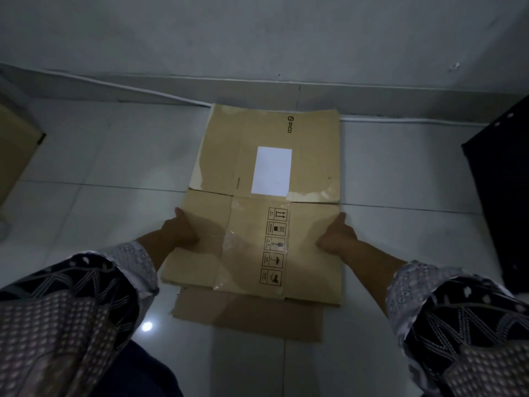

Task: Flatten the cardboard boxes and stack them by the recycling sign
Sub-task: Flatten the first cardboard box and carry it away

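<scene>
Leftmost, a tan box corner [17, 150] enters at the frame edge and rests on the tiled floor [108, 156], well apart from the work area. The left sleeve [86, 287] (dark fabric with a pale dotted cuff) extends from the lower left corner toward the centre. The left hand [179, 232] grips the left edge of the flattened cardboard box [257, 202]: the thumb lies on the upper face and the fingers curl beneath the edge, out of view.

The flattened cardboard box lies on the tiled floor at frame centre, with its far end touching the base of the wall [257, 38]. A thin white cable [128, 88] runs along that wall base behind it. The upper face of the box carries a brand mark [289, 125] near the far end, a blank white label [272, 171] near the middle, and a column of handling symbols [274, 245] on the near panel. Clear tape [232, 242] (partly wrinkled) runs beside the symbols. A second cardboard sheet [249, 319] lies under the near end and projects toward the person; whether it is a separate box or a flap cannot be determined.

The right hand [337, 236] grips the right edge of the box in the mirrored manner, thumb on top, fingers hidden below. The right sleeve [446, 305] enters from the lower right corner. A dark object [501, 196] stands at the right frame edge, apart from the box.
</scene>
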The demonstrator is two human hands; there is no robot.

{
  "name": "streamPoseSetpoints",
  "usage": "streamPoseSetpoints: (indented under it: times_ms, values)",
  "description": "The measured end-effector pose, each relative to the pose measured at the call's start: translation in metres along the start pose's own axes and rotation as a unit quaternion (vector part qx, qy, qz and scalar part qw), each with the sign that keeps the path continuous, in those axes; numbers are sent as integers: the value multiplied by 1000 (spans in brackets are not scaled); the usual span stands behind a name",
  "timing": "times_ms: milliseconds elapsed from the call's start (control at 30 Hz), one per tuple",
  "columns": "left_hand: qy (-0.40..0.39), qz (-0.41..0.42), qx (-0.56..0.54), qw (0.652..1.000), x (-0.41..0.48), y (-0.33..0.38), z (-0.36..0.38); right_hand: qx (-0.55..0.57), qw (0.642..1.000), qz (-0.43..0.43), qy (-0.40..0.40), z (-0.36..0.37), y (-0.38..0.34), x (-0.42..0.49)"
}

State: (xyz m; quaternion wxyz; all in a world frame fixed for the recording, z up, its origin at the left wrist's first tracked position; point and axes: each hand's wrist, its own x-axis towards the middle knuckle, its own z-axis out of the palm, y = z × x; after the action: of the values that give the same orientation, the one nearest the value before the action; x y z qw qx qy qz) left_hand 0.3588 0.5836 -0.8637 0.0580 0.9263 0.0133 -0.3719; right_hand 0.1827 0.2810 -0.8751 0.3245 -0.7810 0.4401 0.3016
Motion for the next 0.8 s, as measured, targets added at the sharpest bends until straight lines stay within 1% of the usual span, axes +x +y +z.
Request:
streamPoseSetpoints:
  times_ms: [67,200,367,467,600,700,767,800]
  values:
    - [14,-15,1,1000,-1,0,3,2,1000,0,3,0,-2,-4]
    - [7,-25,11,1000,-3,3,4,-1,1000,-11,-8,0,-5,-11]
    - [-13,-42,99,994,-17,20,5,-8,1000,-20,6,2,-7,-17]
    - [-20,-40,98,994,-17,19,4,-11,1000,-22,11,2,-8,-20]
    - [-20,-24,133,991,-21,17,2,-33,999,-14,23,2,-11,-23]
    - [21,-18,138,990,-43,25,-6,-57,996,-21,58,-6,-12,-40]
    - [50,21,163,985,-72,36,-23,-71,993,-38,87,-23,-13,-69]
    - [51,45,181,981,-92,43,-34,-77,991,-42,98,-35,-13,-89]
